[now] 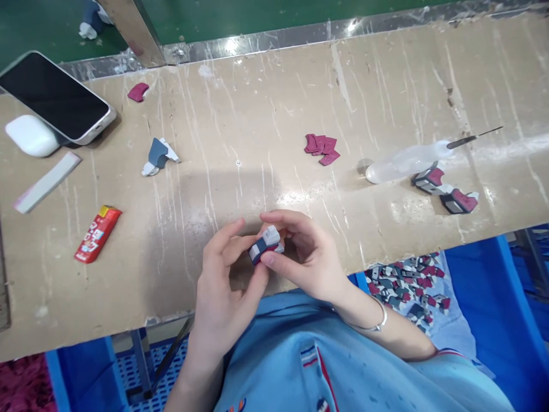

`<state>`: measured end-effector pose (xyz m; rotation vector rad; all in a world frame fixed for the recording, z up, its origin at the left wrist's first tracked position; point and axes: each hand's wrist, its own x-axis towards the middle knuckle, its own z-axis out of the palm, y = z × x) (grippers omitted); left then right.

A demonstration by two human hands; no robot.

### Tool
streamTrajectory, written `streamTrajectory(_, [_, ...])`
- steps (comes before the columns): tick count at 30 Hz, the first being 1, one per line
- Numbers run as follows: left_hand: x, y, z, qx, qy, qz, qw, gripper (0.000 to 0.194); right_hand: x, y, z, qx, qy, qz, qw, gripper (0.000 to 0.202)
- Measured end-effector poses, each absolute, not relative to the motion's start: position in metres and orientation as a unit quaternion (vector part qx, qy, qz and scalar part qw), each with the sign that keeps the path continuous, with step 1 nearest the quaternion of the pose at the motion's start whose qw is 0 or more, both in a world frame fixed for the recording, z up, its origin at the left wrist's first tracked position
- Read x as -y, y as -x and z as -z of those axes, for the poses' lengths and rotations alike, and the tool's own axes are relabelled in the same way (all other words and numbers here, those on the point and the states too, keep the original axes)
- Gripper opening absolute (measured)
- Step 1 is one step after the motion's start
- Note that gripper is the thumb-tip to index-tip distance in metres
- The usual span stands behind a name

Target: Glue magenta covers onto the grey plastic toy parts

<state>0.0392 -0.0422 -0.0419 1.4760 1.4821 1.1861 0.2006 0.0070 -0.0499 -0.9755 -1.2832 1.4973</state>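
Between my two hands, just above the table's near edge, is a small plastic toy part [259,249] in dark blue, grey and maroon. My left hand [227,274] pinches it from the left with thumb and fingers. From the other side my right hand [311,254] grips it, the thumb pressed on its lower face. The fingers hide some of the part. Beyond the hands lies a small pile of flat maroon pieces [321,147]. A blue-grey and white part [158,155] rests on the table to the left.
A clear bottle with a needle tip [407,161] lies at the right beside two assembled parts [458,201]. Left are a phone [55,94], a white case [32,136], a white strip [47,183] and a red packet [98,234]. Below right, a blue bin [489,297] holds many parts.
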Motion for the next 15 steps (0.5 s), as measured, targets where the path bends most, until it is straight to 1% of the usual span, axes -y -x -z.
streamTrajectory(6, [0.0456,-0.0461,0.0409,-0.603,-0.536,-0.483,0.34,0.044,-0.0064,-0.2005,0.0523,0.501,0.385,-0.619,0.466,0.031])
streamTrajectory(10, [0.046,-0.0452,0.0393,-0.604,-0.525,-0.487,0.349,0.044,-0.0066,-0.2028,0.0549,0.508,0.39,-0.613,0.463,0.023])
streamTrajectory(12, [0.0449,-0.044,0.0388,-0.608,-0.532,-0.474,0.35,0.039,-0.0059,-0.2038,0.056,0.497,0.401,-0.619,0.457,0.026])
streamTrajectory(15, [0.0403,-0.0422,0.038,-0.606,-0.537,-0.457,0.368,0.034,-0.0047,-0.204,0.057,0.457,0.415,-0.641,0.458,0.04])
